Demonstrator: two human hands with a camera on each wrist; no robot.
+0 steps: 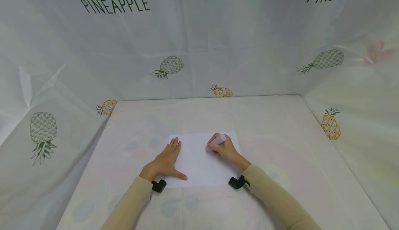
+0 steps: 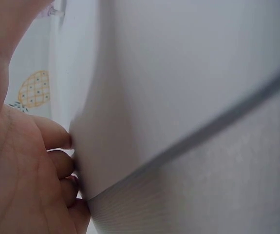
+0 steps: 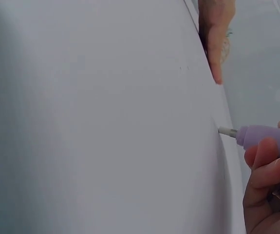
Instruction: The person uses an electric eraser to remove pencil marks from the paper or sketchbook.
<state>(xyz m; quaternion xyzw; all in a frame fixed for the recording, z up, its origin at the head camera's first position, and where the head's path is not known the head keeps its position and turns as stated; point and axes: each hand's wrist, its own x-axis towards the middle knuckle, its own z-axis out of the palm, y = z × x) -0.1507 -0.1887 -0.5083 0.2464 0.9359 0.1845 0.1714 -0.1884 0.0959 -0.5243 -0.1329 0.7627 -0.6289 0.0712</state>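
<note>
A white sheet of paper (image 1: 199, 171) lies flat on the table. My left hand (image 1: 166, 161) rests on its left edge, fingers straight and thumb spread toward the lower middle. My right hand (image 1: 227, 149) grips a thick lilac electric eraser (image 1: 219, 139) over the upper right part of the sheet. In the right wrist view the eraser's thin white tip (image 3: 226, 131) is right at the paper surface (image 3: 105, 122). A couple of tiny dark marks (image 3: 184, 68) show on the paper there. The left wrist view shows the left palm (image 2: 23, 175) beside the paper's edge.
A pale cloth with faint coloured dots covers the table (image 1: 274, 129). Behind and at both sides hang white sheets (image 1: 249, 43) printed with pineapples and lettering. Black wrist cameras (image 1: 159, 186) are worn at both cuffs, near the paper's lower edge.
</note>
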